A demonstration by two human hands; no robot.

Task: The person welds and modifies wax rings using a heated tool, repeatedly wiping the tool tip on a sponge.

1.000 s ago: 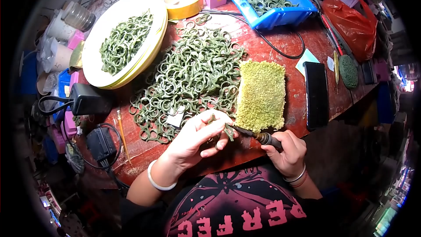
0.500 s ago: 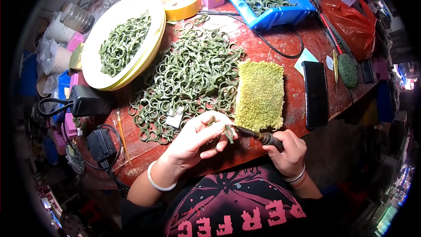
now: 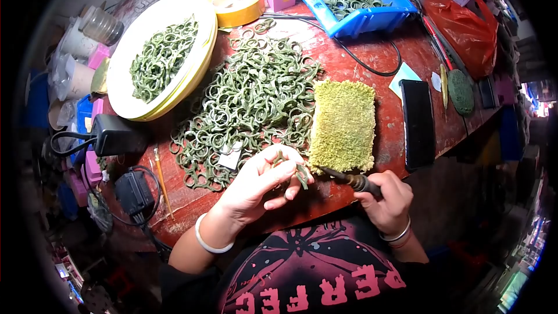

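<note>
My left hand is closed on a few green rings, which stick out between its thumb and fingers. A dark-handled tool with a narrow metal tip sits in the grip of my right hand. Its tip lies at the lower edge of a yellow-green, crumbly-looking block, though I cannot tell whether it touches. Just beyond my left hand spreads a wide pile of similar green rings, with a small white paper tag on it.
A stacked white and yellow plate at the upper left holds more rings; a blue bin at the back also contains some. To the right lie a black phone and a red plastic bag. Black power adapters and cables sit left.
My right hand and the tool have moved slightly right, drawing the tip away from the rings toward the block's lower edge. My left hand stays nearly still.
</note>
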